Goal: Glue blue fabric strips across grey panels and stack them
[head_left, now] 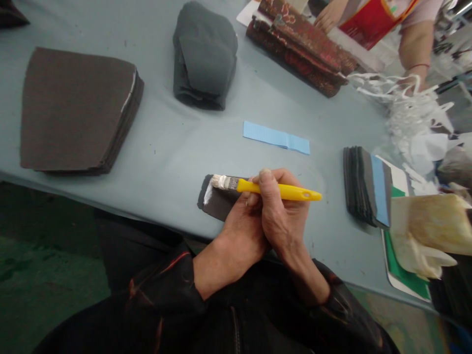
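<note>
My right hand (pixel 282 206) is closed around the yellow handle of a paintbrush (pixel 302 193). Its bristles, coated in white paste, touch the left end of a small dark fabric piece (pixel 221 202) near the table's front edge. A white smear of paste runs along that end. My left hand (pixel 243 223) rests on the right part of the same piece with its fingers curled, partly hidden under my right hand. Just beyond lies a flat light-blue ribbed strip (pixel 276 137).
A stack of dark panels (pixel 77 110) lies left, a folded dark bundle (pixel 206 54) at the back. A brown patterned roll (pixel 298 46) is near another person's arm (pixel 416 46). At right are dark pieces with a blue band (pixel 363 184), a stained yellowish block (pixel 431 223) and white straps (pixel 409 105).
</note>
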A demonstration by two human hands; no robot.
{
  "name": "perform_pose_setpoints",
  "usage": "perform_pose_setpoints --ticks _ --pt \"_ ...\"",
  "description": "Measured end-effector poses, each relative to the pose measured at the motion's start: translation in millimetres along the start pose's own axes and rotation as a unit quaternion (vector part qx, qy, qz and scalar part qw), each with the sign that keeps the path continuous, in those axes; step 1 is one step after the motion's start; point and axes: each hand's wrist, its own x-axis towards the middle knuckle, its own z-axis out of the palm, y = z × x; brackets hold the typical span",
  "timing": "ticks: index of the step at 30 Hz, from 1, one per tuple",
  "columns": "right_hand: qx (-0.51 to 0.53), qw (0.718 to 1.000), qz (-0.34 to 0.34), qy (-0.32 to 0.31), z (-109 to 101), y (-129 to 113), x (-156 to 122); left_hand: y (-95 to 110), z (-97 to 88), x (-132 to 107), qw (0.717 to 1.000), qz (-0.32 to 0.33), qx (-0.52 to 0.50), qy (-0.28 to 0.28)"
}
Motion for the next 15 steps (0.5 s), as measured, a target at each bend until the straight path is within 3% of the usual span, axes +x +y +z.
perform_pose_setpoints --ticks 5,15 --pt "-0.002 1.000 0.019 -0.007 -0.6 -3.2 -0.2 -2.3 -10.5 -1.2 0.999 0.017 0.004 -0.040" --pt "-0.001 0.997 0.007 -0.073 -4.2 -1.1 -2.3 -1.3 -14.2 -11.1 0.999 -0.016 -0.041 -0.018"
